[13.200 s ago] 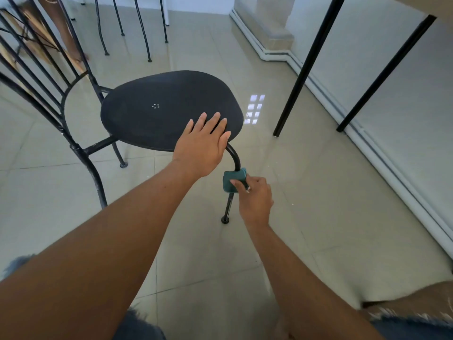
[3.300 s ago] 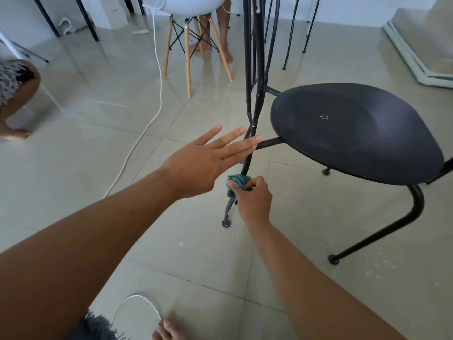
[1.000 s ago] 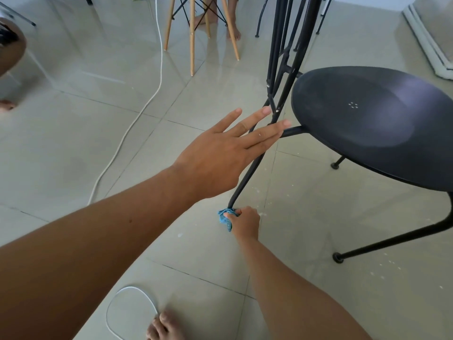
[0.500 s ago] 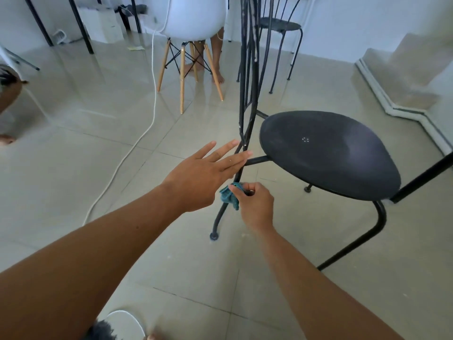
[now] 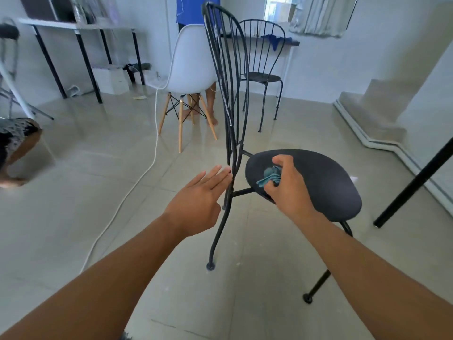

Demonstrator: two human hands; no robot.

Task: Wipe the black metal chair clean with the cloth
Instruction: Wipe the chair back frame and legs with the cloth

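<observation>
1. The left hand (image 5: 196,204) is spread flat and holds nothing; its fingertips (image 5: 224,171) reach the thin upright rods at the base of the chair's backrest (image 5: 226,77), seemingly touching them.
2. The right hand (image 5: 286,185) is closed around a bunched teal cloth (image 5: 269,176), soft and crumpled, which sticks out from the grip over the seat's left edge.
3. The black metal chair (image 5: 318,182) stands on the glossy tiled floor (image 5: 73,192). Its seat is a rounded, matte dark disc; its backrest is a tall arch of thin rods with pale scuffed patches; its curved tubular legs end in small round feet.
4. Behind it stand a white moulded chair (image 5: 190,62) on wooden legs and a second black wire chair (image 5: 262,57).
</observation>
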